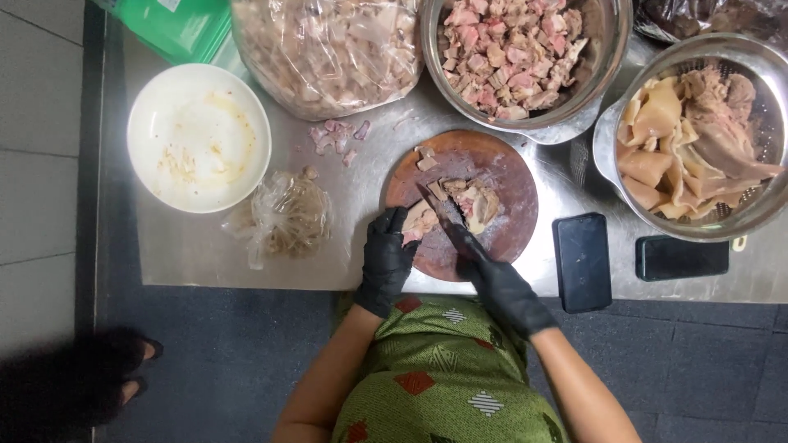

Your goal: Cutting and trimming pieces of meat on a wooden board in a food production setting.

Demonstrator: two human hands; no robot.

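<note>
showing a view from above: my left hand [386,258], in a black glove, rests with fingers curled on a pale piece of meat [421,220] at the near left part of a round, dark reddish wooden board [513,213]. my right hand [497,283], also gloved black, is closed around the handle of a knife [439,215]; the handle is hidden in the fist and the dark blade is hard to make out against the board. more cut pieces [476,201] lie at the board's centre, pinkish and grey, uneven in shape. the board sits on a scuffed steel table [205,254]. beyond it, cut off by the top edge, a metal bowl [538,123] holds diced meat, and a clear plastic bag [324,53] holds paler pieces. at right, a perforated metal colander [767,98], partly out of frame, holds smooth tan slabs. two dark phones [582,262] lie face up near my right hand. at left stands a smeared white bowl [199,137] and a crumpled bag [283,217].
</note>
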